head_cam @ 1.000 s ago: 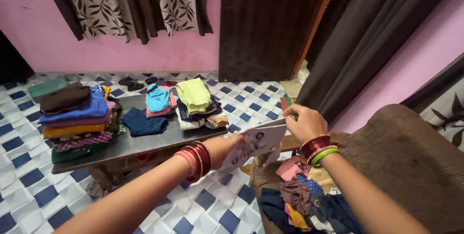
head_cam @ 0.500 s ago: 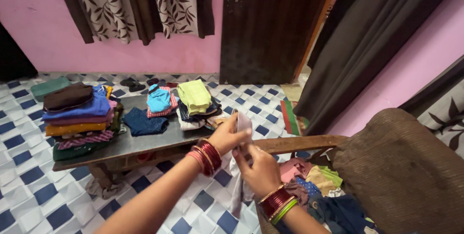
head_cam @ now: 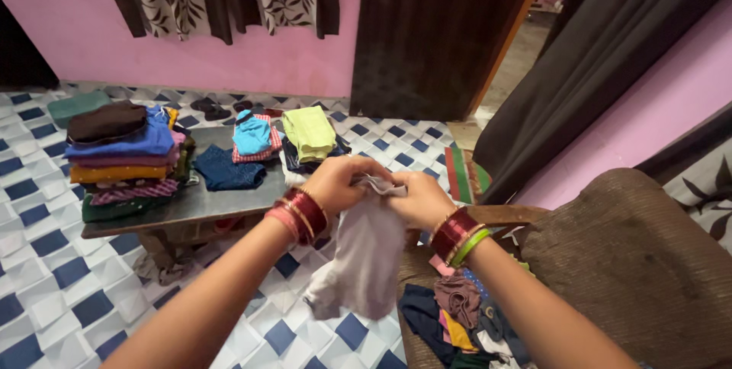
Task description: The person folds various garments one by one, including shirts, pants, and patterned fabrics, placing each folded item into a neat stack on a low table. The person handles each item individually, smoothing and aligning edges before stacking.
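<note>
Fingers of left hand (head_cam: 335, 184) and right hand (head_cam: 418, 198) grasp a hanging pale garment (head_cam: 364, 258).

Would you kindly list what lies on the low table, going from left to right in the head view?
Tall stack of folded clothes → dark blue folded garment → light blue piece on a checked one → yellow-green topped pile.
</note>
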